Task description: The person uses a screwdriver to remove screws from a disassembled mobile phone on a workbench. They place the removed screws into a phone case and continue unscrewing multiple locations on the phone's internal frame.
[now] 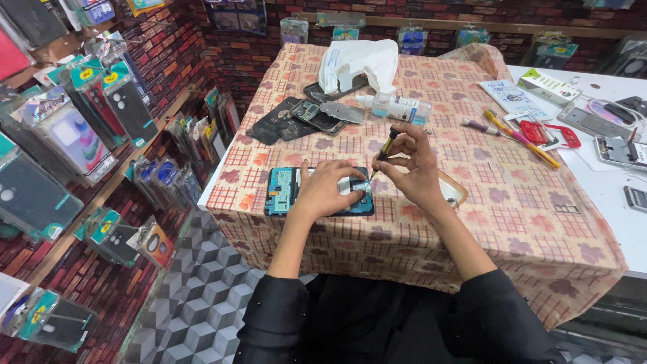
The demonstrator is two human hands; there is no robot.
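We see our left hand (pixel 325 190) pressed flat on an opened phone (pixel 290 191), its back removed and the teal circuit board showing; the fingers (pixel 344 176) are spread narrowly over the right half of the phone and pin it to the tabletop (pixel 512 202), which is covered with a checked, flowered cloth. Our right hand (pixel 412 165) sits just beside them, its fingers (pixel 397 145) pinched closed around a small screwdriver (pixel 384 149) with a black and yellow handle, held nearly upright with the tip down at the phone's right edge, just by the left fingertips. Beyond the fingers, farther up the tabletop, lie a dark back cover (pixel 273 123), another dismantled phone part (pixel 317 116), a white plastic bottle (pixel 394 106) on its side and a white plastic bag (pixel 357 62). Well off to the right of the right fingers lie a yellow tool (pixel 522 138) and red pieces (pixel 546 133).
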